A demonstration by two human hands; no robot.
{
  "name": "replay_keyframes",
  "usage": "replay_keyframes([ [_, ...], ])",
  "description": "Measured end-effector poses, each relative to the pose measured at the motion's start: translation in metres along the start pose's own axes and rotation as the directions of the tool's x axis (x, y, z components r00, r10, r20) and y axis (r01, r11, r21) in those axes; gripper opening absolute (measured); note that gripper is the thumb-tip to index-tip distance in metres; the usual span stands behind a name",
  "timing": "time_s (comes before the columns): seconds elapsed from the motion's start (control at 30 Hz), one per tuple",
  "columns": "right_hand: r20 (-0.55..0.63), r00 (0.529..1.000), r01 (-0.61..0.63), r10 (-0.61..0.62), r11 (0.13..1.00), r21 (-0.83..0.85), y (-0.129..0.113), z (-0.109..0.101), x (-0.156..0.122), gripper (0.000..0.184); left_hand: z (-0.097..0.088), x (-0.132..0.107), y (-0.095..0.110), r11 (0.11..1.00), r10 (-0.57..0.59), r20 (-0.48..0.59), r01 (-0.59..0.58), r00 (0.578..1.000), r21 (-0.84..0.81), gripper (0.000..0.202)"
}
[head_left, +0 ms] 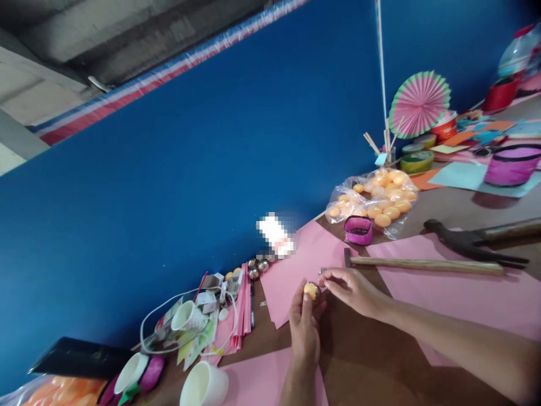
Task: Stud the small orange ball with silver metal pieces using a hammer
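Holding a yellow ball (310, 291) in the left hand (305, 332), curling fingers and thumb snugly around it and showing something shiny on its right side; pinching a tiny silvery bit (322, 271) at the fingertips of the right hand (354, 290), pretty much right beside the ball; honestly can't tell what that bit is, seeing it this small; working over a brown table (359, 349), with a pink sheet (310, 242) just beyond both hands; spotting a small hammer (426, 265) just right of the right hand; noticing some silver balls (253, 273) beyond the left hand, kinda off to its left; getting a little purple box (358, 231) beyond the right hand; finding a messy stack of pink paper (243, 316) left of the left hand, then a white cup (205, 386) farther left; seeing a chunky claw hammer (460, 232) out past the right hand, plus a clear bag of orange balls (391, 204) behind the purple box; going way beyond that hand, catching green tape rolls (417, 163), a pink-and-green paper fan (420, 106) and, right at the back, a big blue wall (203, 169).
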State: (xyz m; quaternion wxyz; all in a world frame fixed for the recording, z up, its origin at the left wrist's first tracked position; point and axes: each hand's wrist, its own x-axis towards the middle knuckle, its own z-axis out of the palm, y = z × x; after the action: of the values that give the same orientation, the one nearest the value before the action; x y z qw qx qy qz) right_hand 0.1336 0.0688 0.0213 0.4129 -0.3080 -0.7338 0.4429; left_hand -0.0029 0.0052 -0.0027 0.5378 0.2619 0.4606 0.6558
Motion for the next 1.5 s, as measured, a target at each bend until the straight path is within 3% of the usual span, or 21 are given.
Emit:
replay_keyframes([
  [0.43, -0.008, 0.993, -0.118, 0.121, 0.98, 0.16, 0.012, 0.006, 0.002, 0.013, 0.003, 0.0, 0.002, 0.998, 0.054, 0.026, -0.055, 0.998, 0.007, 0.035],
  [0.63, 0.004, 0.997, -0.08, 0.08, 0.993, 0.087, 0.01, 0.005, 0.003, 0.014, 0.001, 0.001, 0.0, 0.996, 0.077, 0.019, -0.078, 0.997, 0.04, 0.04],
  [0.83, -0.013, 0.994, -0.105, 0.108, 0.983, 0.148, 0.004, 0.003, 0.003, 0.016, 0.002, 0.002, 0.0, 0.997, 0.051, -0.021, -0.05, 0.998, 0.067, 0.052],
  [1.17, 0.006, 0.988, -0.151, 0.153, 0.969, 0.194, 0.001, 0.003, 0.002, 0.014, 0.0, 0.001, -0.002, 0.997, 0.068, 0.021, -0.069, 0.997, 0.046, 0.043],
  [1.33, -0.022, 0.984, -0.168, 0.175, 0.965, 0.201, 0.001, 0.006, 0.002, 0.014, -0.004, 0.002, -0.006, 0.985, 0.12, 0.003, -0.119, 0.993, 0.123, 0.039],
  [1.5, -0.019, 0.981, -0.186, 0.194, 0.961, 0.207, 0.002, 0.006, 0.001, 0.015, -0.005, 0.003, -0.006, 0.977, 0.128, 0.064, -0.137, 0.99, 0.165, 0.039],
])
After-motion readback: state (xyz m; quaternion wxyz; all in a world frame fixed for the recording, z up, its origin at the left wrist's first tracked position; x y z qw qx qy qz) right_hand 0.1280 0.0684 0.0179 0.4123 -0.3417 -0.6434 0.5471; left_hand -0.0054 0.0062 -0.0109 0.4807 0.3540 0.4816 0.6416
